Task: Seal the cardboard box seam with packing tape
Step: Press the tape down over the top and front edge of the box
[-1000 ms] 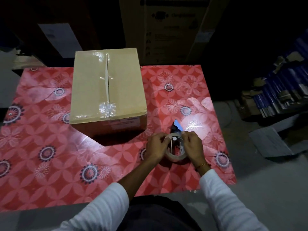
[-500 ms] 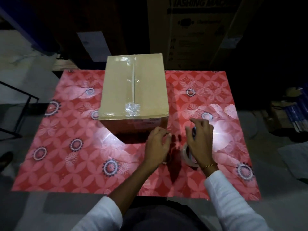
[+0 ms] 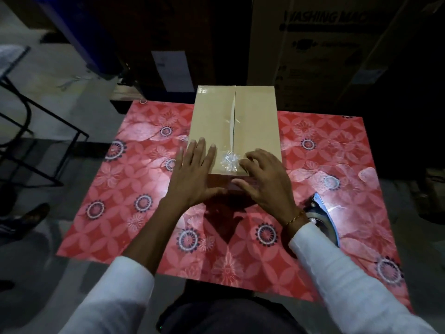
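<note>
A closed brown cardboard box [image 3: 255,126] stands on the red flowered table cover [image 3: 134,184], its centre seam running away from me with a crumpled wad of clear tape [image 3: 228,161] near the front edge. My left hand [image 3: 192,179] lies flat and spread at the box's near left corner. My right hand [image 3: 265,182] rests, fingers curled, on the near right corner, thumb against the front face. The tape dispenser [image 3: 320,213] with a blue blade guard lies on the table behind my right wrist, partly hidden by the sleeve.
A large carton printed "WASHING MACHINE" [image 3: 325,44] rises behind the table. A black metal frame [image 3: 36,131] stands on the floor at left, with a shoe [image 3: 31,213] nearby. Dark stacked goods fill the back.
Both hands left the tape roll, which now lies on the table at right, and reached forward onto the box's near corners. The view shifted so the box sits centred.
</note>
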A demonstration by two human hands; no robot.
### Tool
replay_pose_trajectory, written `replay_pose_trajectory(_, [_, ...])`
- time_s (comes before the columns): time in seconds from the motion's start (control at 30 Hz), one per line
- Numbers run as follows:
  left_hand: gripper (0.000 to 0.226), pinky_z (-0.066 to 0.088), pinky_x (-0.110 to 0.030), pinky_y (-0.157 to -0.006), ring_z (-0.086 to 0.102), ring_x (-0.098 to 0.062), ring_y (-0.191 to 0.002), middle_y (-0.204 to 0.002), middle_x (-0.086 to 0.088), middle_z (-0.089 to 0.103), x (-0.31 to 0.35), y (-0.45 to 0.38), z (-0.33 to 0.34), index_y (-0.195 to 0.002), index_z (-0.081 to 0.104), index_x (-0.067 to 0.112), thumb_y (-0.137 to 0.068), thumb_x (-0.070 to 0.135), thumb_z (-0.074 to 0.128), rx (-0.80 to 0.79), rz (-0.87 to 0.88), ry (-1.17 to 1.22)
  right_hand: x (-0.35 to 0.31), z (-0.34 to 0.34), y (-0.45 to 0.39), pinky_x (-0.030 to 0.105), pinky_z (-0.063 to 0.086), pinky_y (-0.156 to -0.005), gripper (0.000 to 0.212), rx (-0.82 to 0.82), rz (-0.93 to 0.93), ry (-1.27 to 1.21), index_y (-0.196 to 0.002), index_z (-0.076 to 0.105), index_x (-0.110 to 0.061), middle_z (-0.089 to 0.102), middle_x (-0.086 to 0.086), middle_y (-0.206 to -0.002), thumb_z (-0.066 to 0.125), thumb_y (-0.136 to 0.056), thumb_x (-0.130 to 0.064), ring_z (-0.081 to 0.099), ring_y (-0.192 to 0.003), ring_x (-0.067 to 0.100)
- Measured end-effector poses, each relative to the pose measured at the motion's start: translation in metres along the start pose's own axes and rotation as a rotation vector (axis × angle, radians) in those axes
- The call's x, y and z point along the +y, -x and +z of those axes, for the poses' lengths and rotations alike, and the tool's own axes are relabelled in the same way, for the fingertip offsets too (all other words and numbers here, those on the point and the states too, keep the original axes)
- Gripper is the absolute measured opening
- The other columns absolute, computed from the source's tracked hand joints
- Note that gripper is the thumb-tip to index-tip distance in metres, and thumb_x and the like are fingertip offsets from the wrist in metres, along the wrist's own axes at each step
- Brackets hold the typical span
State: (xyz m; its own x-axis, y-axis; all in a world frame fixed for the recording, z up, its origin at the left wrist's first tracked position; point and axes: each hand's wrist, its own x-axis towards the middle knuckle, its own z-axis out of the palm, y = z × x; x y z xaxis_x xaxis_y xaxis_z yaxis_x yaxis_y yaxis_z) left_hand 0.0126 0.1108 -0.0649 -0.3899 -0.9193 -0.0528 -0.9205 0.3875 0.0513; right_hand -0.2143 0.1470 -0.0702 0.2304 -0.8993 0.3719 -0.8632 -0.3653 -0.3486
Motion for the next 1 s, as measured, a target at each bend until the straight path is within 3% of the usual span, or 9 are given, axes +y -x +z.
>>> replay_pose_trajectory(0.1, [0.114,-0.004,-0.049,-0.121,-0.01,-0.029,-0.154,-0.167,-0.011,-0.008,0.002,-0.008,-0.005,-0.159,0.002,0.019,-0.072,0.091,0.017,-0.033,-0.004,0.058,0.0,0.002,-0.002,0.039,0.047,-0.101,0.044,0.034,0.019,0.018,-0.113,0.07,-0.014,0.066,0.007,-0.121,0.065,-0.092,-0.053,0.057,-0.121,0.029])
replay_pose_trajectory(0.27, [0.104,0.001,-0.05,-0.123,-0.009,-0.026,-0.154,-0.168,-0.008,-0.006,0.005,-0.008,-0.005,-0.159,0.006,0.02,-0.079,0.086,0.005,0.02,-0.022,0.151,-0.002,0.007,-0.003,0.039,0.048,-0.097,0.035,0.074,0.035,0.036,-0.111,0.071,-0.015,0.067,0.006,-0.118,0.067,-0.094,-0.046,0.059,-0.118,0.029])
replay_pose_trajectory(0.6, [0.102,0.012,-0.052,-0.121,0.003,-0.032,-0.154,-0.167,-0.013,0.006,0.002,-0.01,0.001,-0.158,0.015,0.015,-0.081,0.082,0.017,0.059,-0.014,0.074,0.001,0.01,-0.002,0.041,0.048,-0.098,0.035,0.092,0.008,0.04,-0.112,0.072,-0.014,0.068,0.008,-0.118,0.066,-0.095,-0.044,0.06,-0.119,0.031])
replay_pose_trajectory(0.73, [0.098,0.017,-0.056,-0.122,-0.004,-0.033,-0.154,-0.167,-0.014,-0.001,-0.003,-0.013,0.005,-0.158,0.009,0.015,-0.084,0.071,0.037,0.028,0.02,0.091,0.004,0.008,-0.002,0.045,0.048,-0.099,0.035,0.068,0.0,0.034,-0.115,0.072,-0.013,0.068,0.008,-0.121,0.07,-0.094,-0.04,0.059,-0.121,0.032])
replay_pose_trajectory(0.87, [0.095,0.005,-0.054,-0.122,-0.014,-0.032,-0.153,-0.167,-0.009,-0.014,-0.011,-0.007,0.006,-0.157,0.022,0.031,-0.079,0.062,0.068,0.062,-0.094,0.46,0.002,0.005,0.001,0.055,0.038,-0.11,0.04,0.043,0.081,0.047,-0.118,0.071,-0.022,0.064,0.004,-0.13,0.065,-0.092,-0.051,0.044,-0.137,0.037])
replay_pose_trajectory(0.93, [0.095,0.015,-0.05,-0.121,-0.004,-0.028,-0.154,-0.168,-0.007,-0.009,-0.011,-0.001,0.003,-0.153,0.033,0.033,-0.072,0.06,0.075,0.116,-0.179,0.675,0.002,0.004,0.004,0.057,0.031,-0.118,0.045,0.016,0.147,-0.001,-0.124,0.069,-0.024,0.06,0.004,-0.139,0.062,-0.092,-0.054,0.032,-0.144,0.042])
replay_pose_trajectory(1.0, [0.093,0.026,-0.046,-0.117,0.009,-0.026,-0.154,-0.168,-0.004,0.0,-0.008,0.002,-0.002,-0.15,0.041,0.032,-0.069,0.055,0.081,0.13,-0.236,0.772,0.003,0.0,0.003,0.058,0.029,-0.12,0.043,0.016,0.135,-0.046,-0.124,0.071,-0.02,0.061,0.008,-0.139,0.062,-0.094,-0.05,0.036,-0.142,0.041])
